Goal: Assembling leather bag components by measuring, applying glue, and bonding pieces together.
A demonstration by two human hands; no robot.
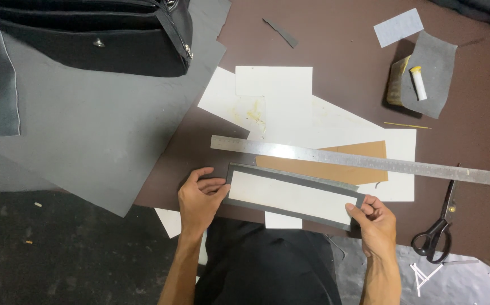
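A long rectangular strip [290, 196], white in the middle with a dark grey border all round, lies near the front edge of the brown work surface [335, 68]. My left hand [198, 200] pinches its left end between thumb and fingers. At the strip's right end, my right hand [376, 221] grips the corner with thumb and fingertips. A long steel ruler [352, 160] lies just beyond the strip, running slightly downhill to the right.
White card sheets [290, 107] and a tan piece [335, 168] sit under the ruler. Black scissors [440, 226] lie at the right. A large grey sheet [92, 124] and a black bag [104, 34] occupy the left. A glue tube [418, 82] rests on a grey scrap at the back right.
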